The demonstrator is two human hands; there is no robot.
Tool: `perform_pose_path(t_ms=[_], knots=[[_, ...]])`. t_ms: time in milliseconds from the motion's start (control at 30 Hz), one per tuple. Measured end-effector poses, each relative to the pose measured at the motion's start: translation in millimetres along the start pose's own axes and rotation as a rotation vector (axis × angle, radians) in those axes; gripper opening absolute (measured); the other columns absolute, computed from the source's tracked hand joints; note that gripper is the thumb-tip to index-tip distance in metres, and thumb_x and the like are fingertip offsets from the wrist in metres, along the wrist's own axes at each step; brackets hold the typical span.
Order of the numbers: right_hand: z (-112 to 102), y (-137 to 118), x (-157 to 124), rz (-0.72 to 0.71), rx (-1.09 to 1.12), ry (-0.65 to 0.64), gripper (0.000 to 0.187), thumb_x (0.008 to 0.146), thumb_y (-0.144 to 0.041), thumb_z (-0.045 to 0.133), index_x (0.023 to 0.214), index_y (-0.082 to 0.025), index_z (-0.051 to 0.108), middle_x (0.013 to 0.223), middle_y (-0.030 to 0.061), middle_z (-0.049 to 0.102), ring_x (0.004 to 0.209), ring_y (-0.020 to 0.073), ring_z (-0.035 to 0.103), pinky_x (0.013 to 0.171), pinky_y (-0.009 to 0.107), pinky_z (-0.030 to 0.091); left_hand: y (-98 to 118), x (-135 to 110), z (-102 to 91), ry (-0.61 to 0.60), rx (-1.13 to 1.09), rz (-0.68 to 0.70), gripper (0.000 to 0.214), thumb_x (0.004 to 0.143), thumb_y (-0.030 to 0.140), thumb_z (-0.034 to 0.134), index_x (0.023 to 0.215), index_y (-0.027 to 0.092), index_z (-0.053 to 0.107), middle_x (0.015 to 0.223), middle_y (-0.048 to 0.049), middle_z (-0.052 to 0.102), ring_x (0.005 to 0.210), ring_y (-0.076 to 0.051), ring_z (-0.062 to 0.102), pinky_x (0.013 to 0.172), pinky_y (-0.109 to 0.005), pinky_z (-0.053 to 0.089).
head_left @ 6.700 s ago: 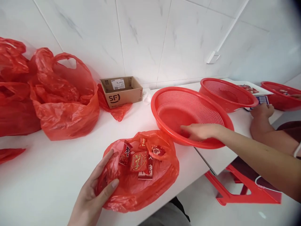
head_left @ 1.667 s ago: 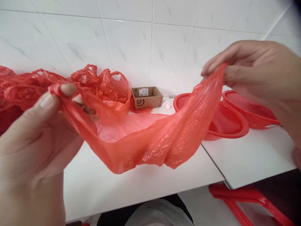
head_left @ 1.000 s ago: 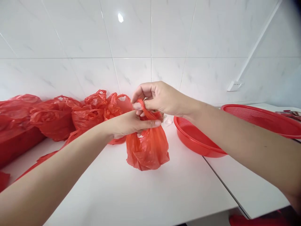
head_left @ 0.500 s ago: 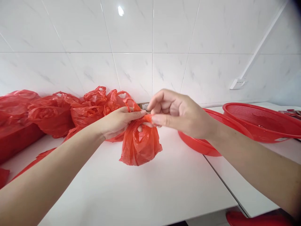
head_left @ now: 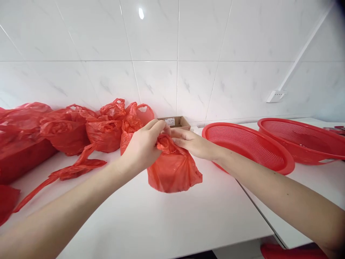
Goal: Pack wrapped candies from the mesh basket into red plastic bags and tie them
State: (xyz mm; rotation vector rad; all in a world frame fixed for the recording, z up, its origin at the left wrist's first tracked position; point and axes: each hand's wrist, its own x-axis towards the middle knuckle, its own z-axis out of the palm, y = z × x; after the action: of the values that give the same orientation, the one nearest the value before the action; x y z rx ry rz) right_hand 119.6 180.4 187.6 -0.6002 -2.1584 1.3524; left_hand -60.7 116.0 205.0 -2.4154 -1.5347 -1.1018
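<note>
One red plastic carrier bag (head_left: 174, 172), top gathered and lower part bulging, positioned to the left of the near red mesh basket (head_left: 262, 151) and apart from it; whether its base meets the table cannot be told. One left hand (head_left: 141, 144), fingers curled tightly on the bag's gathered top, well to the left of the near red mesh basket. One right hand (head_left: 192, 144), thumb and bent fingers pinching the same gathered top, fingertips partly hidden, its wrist just in front of the basket's left end. One far red mesh basket (head_left: 296, 135), oval, immediately right of and behind the near one, a pale label on its outer wall. One open cardboard box (head_left: 179, 122) with white label, left of and slightly behind the near basket, partly covered by the hands. One row of filled red plastic bags (head_left: 104, 133), knotted or bunched at the top, standing well to the left of the near basket. One limp red plastic strip (head_left: 72, 172), lying far left of and forward of it. One white tabletop (head_left: 172, 219), beneath the basket, a dark seam running forward from the basket's front. One white wall socket (head_left: 276, 96), above and behind the basket, on marbled tiles (head_left: 153, 32).
</note>
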Motion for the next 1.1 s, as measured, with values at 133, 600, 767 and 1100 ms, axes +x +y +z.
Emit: perform_pose_path(t_ms=[133, 600, 767, 1100], knots=[[-6, -4, -9, 0.012, -0.146, 0.059, 0.024, 0.099, -0.037, 0.044, 0.086, -0.02, 0.056, 0.092, 0.0013, 0.063, 0.089, 0.0159, 0.061, 0.081, 0.032, 0.05, -3, -11, -3.3, -0.123, -0.108, -0.089, 0.019, 0.087, 0.021, 0.049, 0.101, 0.02, 0.063, 0.09, -0.0033, 0.07, 0.075, -0.017, 0.062, 0.066, -0.026, 0.046], [7, 4, -11, -0.015, -0.156, 0.023, 0.026, 0.098, -0.039, 0.045, 0.088, -0.019, 0.057, 0.094, 0.0028, 0.062, 0.088, 0.0149, 0.057, 0.08, 0.031, 0.046, -12, -41, -4.4, -0.082, -0.042, -0.069, 0.049, 0.077, 0.009, 0.046, 0.118, 0.026, 0.065, 0.081, 0.0017, 0.07, 0.061, -0.012, 0.058, 0.058, -0.022, 0.047], [1, 4, -23, -0.014, -0.354, 0.166, 0.037, 0.1, -0.042, 0.038, 0.071, -0.02, 0.044, 0.074, -0.0013, 0.05, 0.07, 0.0126, 0.047, 0.067, 0.027, 0.039, -29, -55, -8.9, -0.195, -0.106, -0.219, 0.031, 0.094, 0.037, 0.045, 0.103, 0.023, 0.071, 0.088, -0.0016, 0.074, 0.074, -0.017, 0.065, 0.063, -0.025, 0.053], [0, 91, -44, 0.238, -0.649, 0.322, 0.031, 0.099, -0.037, 0.032, 0.073, -0.022, 0.041, 0.073, -0.0012, 0.056, 0.064, 0.0137, 0.052, 0.059, 0.027, 0.034, -82, -140, -11.1, -0.409, -0.317, -0.787, 0.05, 0.089, 0.064, 0.041, 0.08, 0.024, 0.07, 0.088, -0.0051, 0.075, 0.085, -0.023, 0.07, 0.071, -0.031, 0.058]])
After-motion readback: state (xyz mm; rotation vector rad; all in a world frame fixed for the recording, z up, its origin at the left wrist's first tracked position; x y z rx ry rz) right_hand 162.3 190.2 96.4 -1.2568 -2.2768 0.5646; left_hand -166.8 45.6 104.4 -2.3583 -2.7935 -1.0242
